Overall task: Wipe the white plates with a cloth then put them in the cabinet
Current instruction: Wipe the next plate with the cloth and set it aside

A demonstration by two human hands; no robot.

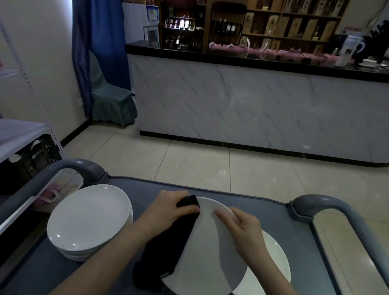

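A white plate [205, 260] is held tilted above the grey cart top [303, 228]. My left hand [169, 207] grips a black cloth [169, 243] against the plate's far left edge, and the cloth hangs down over the plate's left side. My right hand [244, 230] holds the plate's upper right rim, fingers over its face. Another white plate [269, 281] lies flat on the cart under the held one. A stack of several white plates [88, 218] stands on the cart's left side.
The cart has raised grey handles at the left [78, 166] and the right [324, 201]. A white shelf unit with a black crate [36, 158] stands at the left. A marble-fronted counter [261, 110] crosses the tiled floor ahead; a covered chair [109, 94] stands by the blue curtain.
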